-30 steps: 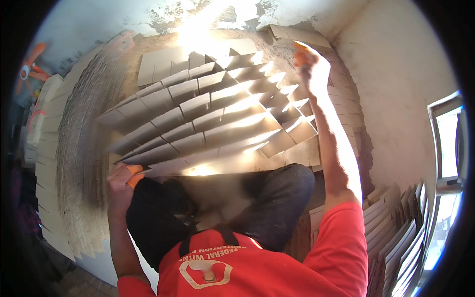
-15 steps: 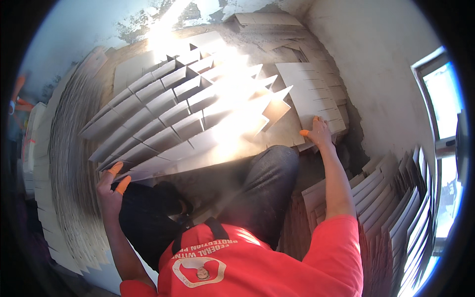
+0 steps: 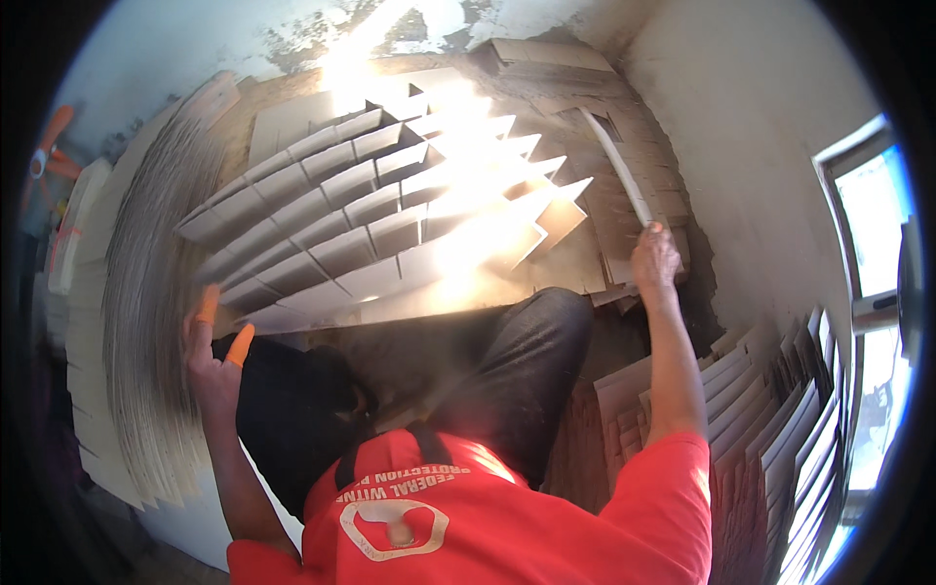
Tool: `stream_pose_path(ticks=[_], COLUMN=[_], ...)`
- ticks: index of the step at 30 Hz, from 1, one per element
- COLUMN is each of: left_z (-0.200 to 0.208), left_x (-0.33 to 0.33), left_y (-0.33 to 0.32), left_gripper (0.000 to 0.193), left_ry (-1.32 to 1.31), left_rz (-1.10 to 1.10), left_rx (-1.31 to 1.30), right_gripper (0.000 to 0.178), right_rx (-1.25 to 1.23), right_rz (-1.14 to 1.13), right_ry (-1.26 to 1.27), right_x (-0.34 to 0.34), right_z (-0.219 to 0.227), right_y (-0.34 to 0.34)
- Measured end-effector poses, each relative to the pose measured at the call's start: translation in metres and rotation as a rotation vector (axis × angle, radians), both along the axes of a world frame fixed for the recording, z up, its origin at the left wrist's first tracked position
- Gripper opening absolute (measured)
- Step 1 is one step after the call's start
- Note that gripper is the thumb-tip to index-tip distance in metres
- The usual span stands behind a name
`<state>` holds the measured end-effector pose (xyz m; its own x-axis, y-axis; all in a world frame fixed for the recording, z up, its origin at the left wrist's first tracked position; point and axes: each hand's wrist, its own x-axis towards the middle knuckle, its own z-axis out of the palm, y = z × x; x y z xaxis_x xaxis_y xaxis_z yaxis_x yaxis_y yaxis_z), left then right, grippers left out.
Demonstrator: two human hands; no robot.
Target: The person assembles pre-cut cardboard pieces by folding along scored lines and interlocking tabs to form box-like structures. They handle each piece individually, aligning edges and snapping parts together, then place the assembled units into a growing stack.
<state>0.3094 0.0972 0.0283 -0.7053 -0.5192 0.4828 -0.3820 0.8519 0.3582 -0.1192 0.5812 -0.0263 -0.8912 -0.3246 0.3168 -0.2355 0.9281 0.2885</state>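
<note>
A grid of interlocked pale cardboard dividers (image 3: 370, 236) stands on the work surface in front of me, its middle washed out by sunlight. At its near left corner is my left hand (image 3: 212, 366), orange covers on thumb and forefinger. Those fingers are apart and open; whether they touch the corner I cannot tell. To the right of the grid, my right hand (image 3: 657, 261) is closed on the near end of a cardboard strip (image 3: 618, 166). The strip is lifted and turned nearly edge-on, pointing away from me. My right fingers are partly hidden behind the hand.
Tall stacked cardboard sheets (image 3: 161, 283) line the left side. More slotted strips (image 3: 751, 400) stand in rows at the lower right, near a bright window (image 3: 868, 224). Flat cardboard pieces (image 3: 551, 57) lie at the back by the wall. An orange fan (image 3: 49, 161) is at far left.
My right hand has closed on the cardboard strip, which lay flat, and tipped it up on edge. My left hand has shifted slightly, its thumb and forefinger wider apart. The view has turned a little.
</note>
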Motion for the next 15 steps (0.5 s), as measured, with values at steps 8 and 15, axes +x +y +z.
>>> stream_pose_path(ticks=[8, 15], left_z=[0.042, 0.023], left_x=[-0.063, -0.129], left_y=[0.054, 0.081], left_gripper=[0.054, 0.039], left_ry=[0.157, 0.060], left_rz=[-0.347, -0.463], left_rx=[0.101, 0.085], right_gripper=[0.030, 0.052], right_rx=[-0.829, -1.086], right_rz=[0.300, 0.740], right_ry=[0.370, -0.112], right_x=[-0.058, 0.050], right_z=[0.172, 0.266], right_y=[0.014, -0.109])
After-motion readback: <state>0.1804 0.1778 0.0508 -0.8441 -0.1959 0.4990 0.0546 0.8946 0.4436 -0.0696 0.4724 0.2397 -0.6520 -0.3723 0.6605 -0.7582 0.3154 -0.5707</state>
